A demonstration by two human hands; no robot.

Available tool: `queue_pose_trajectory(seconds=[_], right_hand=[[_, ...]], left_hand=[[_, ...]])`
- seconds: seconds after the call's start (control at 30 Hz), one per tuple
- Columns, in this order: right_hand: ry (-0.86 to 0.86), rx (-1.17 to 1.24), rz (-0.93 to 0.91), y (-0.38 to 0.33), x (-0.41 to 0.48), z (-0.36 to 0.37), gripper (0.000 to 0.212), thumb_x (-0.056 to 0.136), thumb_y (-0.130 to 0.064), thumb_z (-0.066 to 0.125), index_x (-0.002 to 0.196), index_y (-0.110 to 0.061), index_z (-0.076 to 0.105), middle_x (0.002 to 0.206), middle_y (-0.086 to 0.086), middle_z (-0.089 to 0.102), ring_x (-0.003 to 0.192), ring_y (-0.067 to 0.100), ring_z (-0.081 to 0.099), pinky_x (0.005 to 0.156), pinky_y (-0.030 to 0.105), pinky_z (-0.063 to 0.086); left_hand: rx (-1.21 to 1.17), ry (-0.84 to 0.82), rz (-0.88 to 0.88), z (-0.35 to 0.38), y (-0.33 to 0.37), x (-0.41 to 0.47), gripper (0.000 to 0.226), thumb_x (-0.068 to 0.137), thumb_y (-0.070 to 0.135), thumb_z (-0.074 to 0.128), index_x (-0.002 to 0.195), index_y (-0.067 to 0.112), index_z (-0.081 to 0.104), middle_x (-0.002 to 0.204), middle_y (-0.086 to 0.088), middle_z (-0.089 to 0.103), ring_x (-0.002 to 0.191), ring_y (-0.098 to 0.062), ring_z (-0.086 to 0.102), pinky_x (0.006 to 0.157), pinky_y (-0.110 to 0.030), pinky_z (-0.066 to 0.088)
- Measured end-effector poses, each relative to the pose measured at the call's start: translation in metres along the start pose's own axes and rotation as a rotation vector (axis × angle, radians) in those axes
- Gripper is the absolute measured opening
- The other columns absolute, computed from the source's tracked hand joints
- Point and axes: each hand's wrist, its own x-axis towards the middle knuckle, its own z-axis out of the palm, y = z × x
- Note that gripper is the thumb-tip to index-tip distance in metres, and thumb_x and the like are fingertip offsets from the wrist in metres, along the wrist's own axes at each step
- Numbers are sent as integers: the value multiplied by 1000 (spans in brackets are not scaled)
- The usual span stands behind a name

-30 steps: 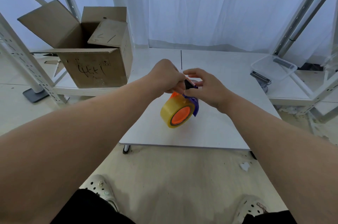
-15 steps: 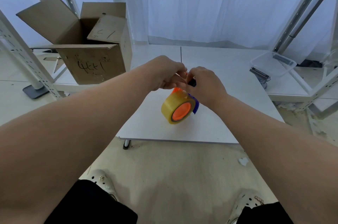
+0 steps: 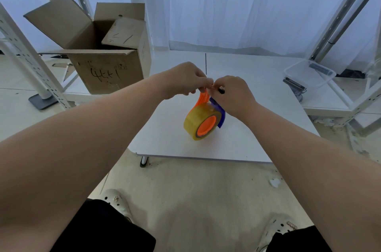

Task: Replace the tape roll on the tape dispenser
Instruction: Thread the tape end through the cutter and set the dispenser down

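A yellowish tape roll (image 3: 198, 120) sits on the orange hub of a tape dispenser (image 3: 219, 112) with a purple side plate and an orange top part. I hold the dispenser up above the low white table (image 3: 257, 128). My left hand (image 3: 185, 79) pinches the orange top end with curled fingers. My right hand (image 3: 233, 95) grips the dispenser's upper end from the right, where a small black part shows. The two hands touch over the top, and the fingertips are hidden.
An open cardboard box (image 3: 103, 54) stands at the table's far left. A clear plastic tray (image 3: 309, 73) lies on a lower shelf at the right. White metal rack posts (image 3: 33, 62) flank both sides. White curtains hang behind. My feet in white clogs (image 3: 117, 200) are below.
Both hands have closed together over the dispenser's top. The dispenser with the roll hangs slightly lower and more upright under them than a second ago.
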Motion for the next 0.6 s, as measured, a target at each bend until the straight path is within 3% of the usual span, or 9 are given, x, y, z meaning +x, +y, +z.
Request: queue_pose_trajectory(seconds=[0.13, 0.33, 0.4, 0.47, 0.53, 0.6], right_hand=[[-29, 105, 62, -6, 1, -5, 22, 90, -25, 57, 86, -9, 72, 86, 5, 68, 83, 21, 59, 64, 25, 38], [-20, 247, 161, -16, -1, -8, 25, 89, -22, 60, 84, 0, 71, 88, 12, 70, 83, 22, 61, 79, 32, 49], [-27, 257, 190, -13, -2, -10, 26, 87, -18, 60, 79, 4, 69, 81, 16, 69, 79, 28, 61, 76, 35, 50], [-31, 265, 207, -9, -4, -12, 23, 85, -15, 60, 77, 5, 69, 80, 19, 69, 79, 32, 64, 76, 38, 53], [-34, 266, 220, -7, -5, -13, 20, 83, -13, 60, 76, 3, 69, 82, 19, 69, 78, 30, 64, 73, 37, 52], [-36, 277, 225, -7, -5, -14, 18, 83, -15, 60, 74, -1, 68, 80, 15, 68, 74, 24, 60, 70, 34, 49]], left_hand=[[29, 61, 65, 2, -5, 2, 30, 87, 29, 59, 89, 3, 73, 81, -3, 70, 71, -9, 59, 65, -23, 50], [110, 172, 59, -1, -11, 8, 39, 92, 36, 51, 72, 5, 65, 71, -5, 67, 65, -14, 65, 64, -24, 55], [175, 154, 45, -1, -18, 10, 36, 93, 37, 50, 83, 4, 61, 78, -7, 66, 70, -18, 66, 66, -27, 57], [210, 94, 46, 2, -27, 10, 32, 93, 36, 53, 103, 6, 57, 99, -10, 65, 84, -22, 65, 77, -35, 57], [195, 23, 49, 11, -34, 10, 40, 90, 35, 58, 122, 12, 50, 122, -7, 58, 93, -21, 59, 85, -34, 53], [149, -10, 55, 20, -37, 11, 51, 88, 35, 61, 133, 20, 43, 132, -5, 52, 101, -19, 56, 86, -30, 49]])
